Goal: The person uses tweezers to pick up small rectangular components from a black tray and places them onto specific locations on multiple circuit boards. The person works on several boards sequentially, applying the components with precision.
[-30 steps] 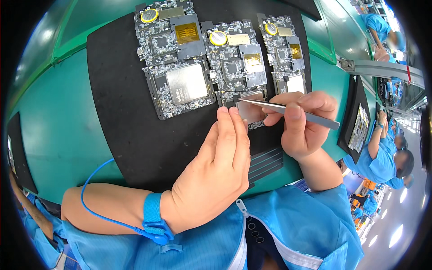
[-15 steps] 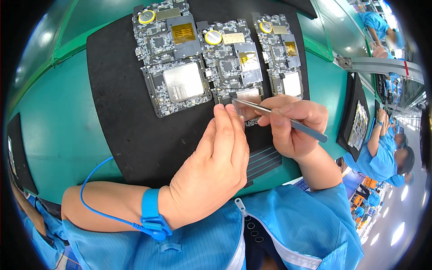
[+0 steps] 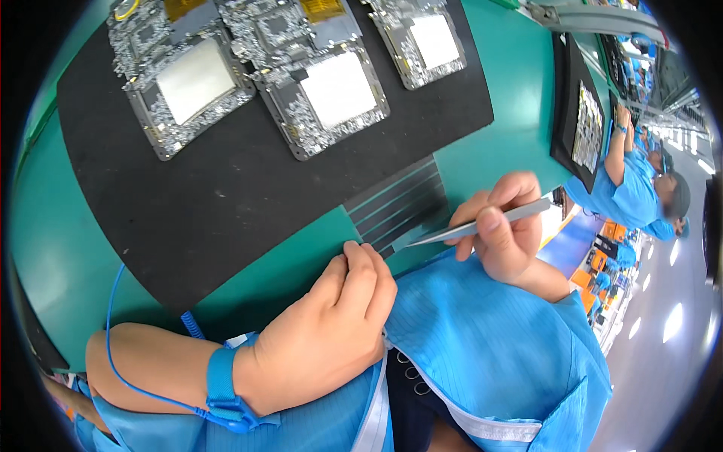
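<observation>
My right hand (image 3: 501, 233) is closed around a pair of tweezers (image 3: 482, 224), whose points reach down to the near edge of a sheet of black strips (image 3: 399, 203). Beside that sheet's near left corner, my left hand (image 3: 324, 309) is closed with its fingers together. Its thumb and whatever it might pinch are hidden. Beyond both hands, a middle circuit board (image 3: 327, 98) lies on a black mat (image 3: 226, 218), with a small black piece (image 3: 299, 75) at the corner of its silver cover. A left circuit board (image 3: 188, 87) and a right circuit board (image 3: 425, 45) flank it.
A blue wrist strap (image 3: 221, 377) with a thin cord (image 3: 109, 316) is on my left forearm. The green table (image 3: 504, 98) surrounds the mat. At the right lies another dark mat (image 3: 563, 98) bearing a board (image 3: 587, 132); a co-worker in blue (image 3: 636, 181) is beyond it.
Both hands have drawn back from the middle board toward me. The tweezers moved from that board to the strip sheet. The view has shifted, so the boards appear higher and further left.
</observation>
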`<state>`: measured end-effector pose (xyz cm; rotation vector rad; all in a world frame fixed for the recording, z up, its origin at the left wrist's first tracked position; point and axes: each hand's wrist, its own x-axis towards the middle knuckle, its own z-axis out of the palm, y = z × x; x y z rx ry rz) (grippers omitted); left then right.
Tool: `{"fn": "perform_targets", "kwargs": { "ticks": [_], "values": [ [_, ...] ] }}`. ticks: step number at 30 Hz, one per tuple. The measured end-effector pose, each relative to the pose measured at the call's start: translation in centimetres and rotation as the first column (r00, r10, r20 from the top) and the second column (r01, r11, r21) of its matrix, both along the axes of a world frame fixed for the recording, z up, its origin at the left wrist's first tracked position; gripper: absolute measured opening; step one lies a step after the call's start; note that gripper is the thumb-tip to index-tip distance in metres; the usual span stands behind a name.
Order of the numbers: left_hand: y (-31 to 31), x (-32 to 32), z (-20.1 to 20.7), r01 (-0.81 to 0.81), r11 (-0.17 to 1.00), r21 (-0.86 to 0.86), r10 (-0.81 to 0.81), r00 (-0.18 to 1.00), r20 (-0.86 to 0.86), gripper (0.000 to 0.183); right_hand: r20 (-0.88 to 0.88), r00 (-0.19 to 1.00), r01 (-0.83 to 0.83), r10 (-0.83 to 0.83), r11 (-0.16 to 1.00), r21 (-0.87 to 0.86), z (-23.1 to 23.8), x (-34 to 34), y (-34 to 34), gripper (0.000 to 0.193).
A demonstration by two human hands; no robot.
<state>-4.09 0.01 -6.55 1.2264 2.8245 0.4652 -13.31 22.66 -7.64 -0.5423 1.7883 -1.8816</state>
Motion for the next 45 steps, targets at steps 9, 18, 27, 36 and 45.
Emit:
{"fn": "perform_targets", "kwargs": {
  "ticks": [9, 18, 27, 36, 45],
  "values": [
    [0.9, 0.6, -0.3, -0.02, 0.994, -0.105, 0.011, 0.996, -0.092, 0.03, -0.228, 0.969, -0.088, 0.091, 0.996, 0.022, -2.1, 1.5, 1.0, 0.02],
    [0.8, 0.6, -0.2, -0.001, 0.991, -0.131, -0.011, 0.996, -0.087, 0.031, -0.028, 1.0, -0.011, 0.01, 0.999, -0.045, -1.9, 1.4, 1.0, 0.02],
    [0.6, 0.6, 0.3, -0.01, 0.994, -0.107, 0.009, 1.0, -0.014, 0.034, -0.133, 0.988, -0.075, 0.079, 0.997, 0.035, -1.8, 1.1, 0.3, 0.017],
    [-2.2, -0.5, 2.8, -0.14, 0.99, -0.033, 0.136, 0.986, -0.095, 0.037, 0.037, 0.984, 0.177, -0.173, 0.974, -0.145, 2.0, -4.0, -4.6, 0.017],
    [-6.8, -3.1, -0.6, -0.695, 0.701, -0.162, 0.611, 0.702, -0.366, 0.059, 0.104, 0.994, 0.038, -0.022, 0.988, -0.152, 1.5, -8.8, -18.8, 0.024]
  ]
}}
